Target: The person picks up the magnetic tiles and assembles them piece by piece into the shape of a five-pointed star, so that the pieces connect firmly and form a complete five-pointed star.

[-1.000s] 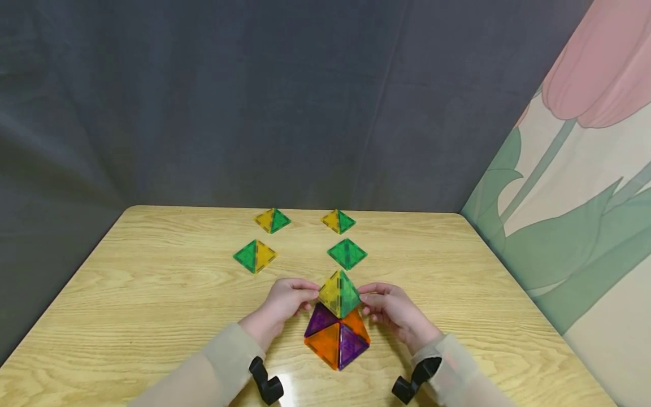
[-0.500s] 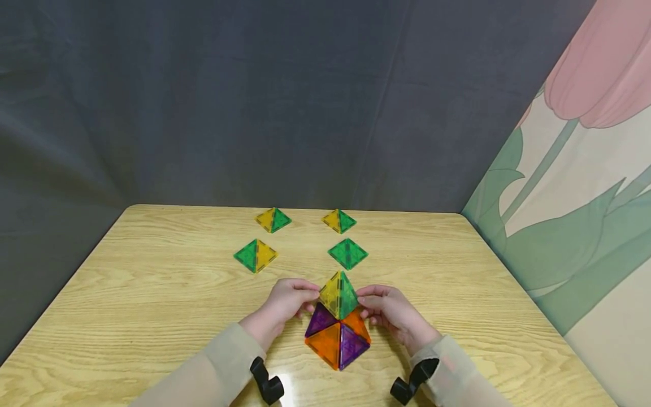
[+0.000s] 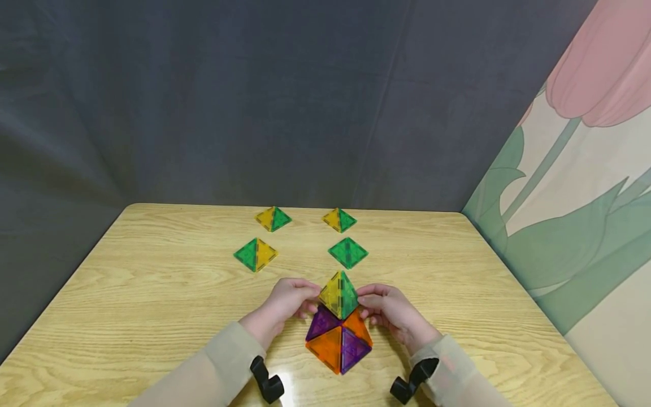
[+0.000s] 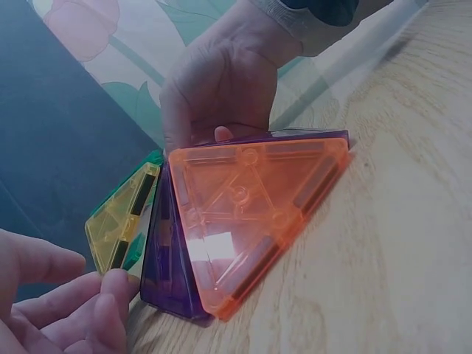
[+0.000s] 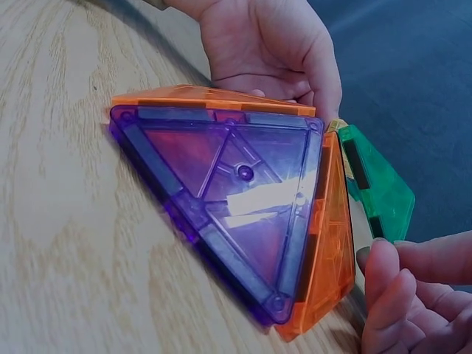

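Note:
A yellow triangular magnetic tile (image 3: 330,295) and a green triangular magnetic tile (image 3: 348,298) stand joined along one edge, held between both hands. My left hand (image 3: 290,299) pinches the yellow tile's outer corner. On the other side, my right hand (image 3: 390,311) pinches the green tile (image 5: 380,184) at its outer corner. Right in front of the pair stands a pyramid of orange and purple tiles (image 3: 325,346), its near faces sloping up to a point. In the left wrist view, the yellow tile (image 4: 116,221) leans close to the pyramid's purple side (image 4: 166,258); whether they touch is unclear.
Farther back on the wooden table (image 3: 152,282) lie two yellow-green tile pairs (image 3: 273,219) (image 3: 339,220). Nearer are a green-yellow pair (image 3: 256,255) and an all-green pair (image 3: 348,252). A dark curtain (image 3: 285,113) hangs behind the table; a flowered wall (image 3: 574,226) borders its right side.
The orange and purple pyramid has shifted very slightly toward me and to the right. Both hands keep their pinch on the yellow-green pair, almost still.

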A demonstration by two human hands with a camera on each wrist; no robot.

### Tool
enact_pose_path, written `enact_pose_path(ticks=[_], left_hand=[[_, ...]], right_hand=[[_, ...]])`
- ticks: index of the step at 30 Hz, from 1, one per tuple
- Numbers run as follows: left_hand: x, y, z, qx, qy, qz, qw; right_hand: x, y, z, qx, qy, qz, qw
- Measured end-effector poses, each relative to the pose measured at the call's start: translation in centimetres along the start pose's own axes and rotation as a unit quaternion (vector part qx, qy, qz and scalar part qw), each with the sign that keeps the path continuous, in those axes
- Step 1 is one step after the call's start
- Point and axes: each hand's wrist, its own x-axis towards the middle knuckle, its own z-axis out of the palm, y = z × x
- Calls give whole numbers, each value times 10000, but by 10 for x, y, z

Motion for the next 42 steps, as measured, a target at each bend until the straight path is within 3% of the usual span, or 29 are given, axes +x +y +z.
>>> enact_pose_path(ticks=[42], left_hand=[[-1,2,-1,14,-242,-14,9997]], right_hand=[[0,3,3,10,129,-82,9999]])
